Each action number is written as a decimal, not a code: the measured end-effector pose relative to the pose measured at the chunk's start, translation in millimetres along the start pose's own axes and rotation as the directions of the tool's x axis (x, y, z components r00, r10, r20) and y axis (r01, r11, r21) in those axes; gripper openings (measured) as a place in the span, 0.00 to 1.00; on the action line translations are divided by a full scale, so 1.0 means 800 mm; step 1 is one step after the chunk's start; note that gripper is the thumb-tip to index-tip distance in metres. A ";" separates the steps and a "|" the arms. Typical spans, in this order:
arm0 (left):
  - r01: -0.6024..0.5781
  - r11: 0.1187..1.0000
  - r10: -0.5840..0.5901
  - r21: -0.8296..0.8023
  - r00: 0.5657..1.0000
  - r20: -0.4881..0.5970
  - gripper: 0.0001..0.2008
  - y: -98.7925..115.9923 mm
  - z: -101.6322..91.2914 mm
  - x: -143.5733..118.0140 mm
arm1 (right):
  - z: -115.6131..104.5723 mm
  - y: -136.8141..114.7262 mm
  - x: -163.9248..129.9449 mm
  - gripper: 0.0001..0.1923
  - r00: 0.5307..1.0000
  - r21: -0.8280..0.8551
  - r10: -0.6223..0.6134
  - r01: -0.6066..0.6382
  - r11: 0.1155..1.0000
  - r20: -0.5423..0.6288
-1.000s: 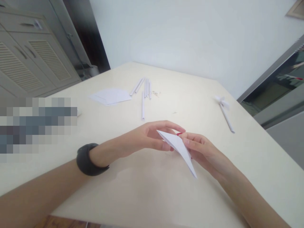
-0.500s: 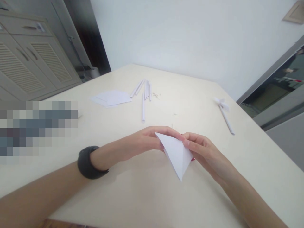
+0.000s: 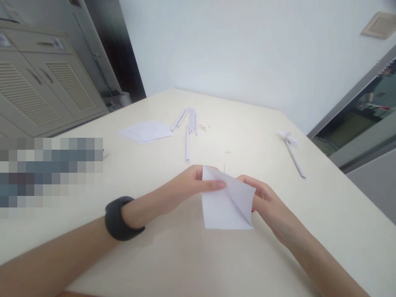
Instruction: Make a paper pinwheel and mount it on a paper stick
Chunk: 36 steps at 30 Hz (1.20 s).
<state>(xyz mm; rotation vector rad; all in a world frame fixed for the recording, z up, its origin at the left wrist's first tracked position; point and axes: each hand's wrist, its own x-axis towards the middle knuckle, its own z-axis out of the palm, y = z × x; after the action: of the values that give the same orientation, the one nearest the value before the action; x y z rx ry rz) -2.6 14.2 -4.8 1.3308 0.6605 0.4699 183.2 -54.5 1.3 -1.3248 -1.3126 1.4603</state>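
While both hands pinch the paper [image 3: 227,206] — left hand [image 3: 188,185] top, right hand [image 3: 266,202] side | risk: uneven pull may skew the crease — or tear it.

paper sheet [image 3: 227,204]: plain white
rolled paper tubes [image 3: 189,123]: white
table [image 3: 154,255]: pale cream
wristband [image 3: 119,218]: matte black
cabinet [image 3: 40,90]: beige-grey, louvred doors
wall [image 3: 247,49]: pale bluish white
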 end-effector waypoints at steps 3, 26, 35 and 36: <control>0.036 0.999 -0.037 -0.035 0.999 -0.038 0.13 -0.004 -0.002 0.001 | 0.002 0.001 0.000 0.10 0.999 -0.003 -0.047 0.047 0.999 -0.009; 0.123 0.981 -0.125 0.153 0.992 0.007 0.13 0.012 0.002 -0.005 | 0.002 0.007 0.004 0.09 0.993 -0.035 0.038 -0.042 0.999 -0.109; 0.004 0.998 -0.003 -0.069 1.000 0.008 0.18 -0.011 0.002 0.003 | 0.004 0.005 0.001 0.12 0.992 0.050 -0.004 0.010 0.999 -0.124; 0.005 0.996 -0.005 -0.085 1.000 -0.007 0.18 -0.012 0.002 0.003 | 0.003 0.005 0.001 0.11 0.993 0.041 -0.008 0.013 0.999 -0.121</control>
<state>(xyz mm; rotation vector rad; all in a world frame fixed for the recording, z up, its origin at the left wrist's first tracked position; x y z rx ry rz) -0.4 13.0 -14.3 1.2472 0.6426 0.4934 180.9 -55.5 -3.2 -1.3550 -1.2029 1.3712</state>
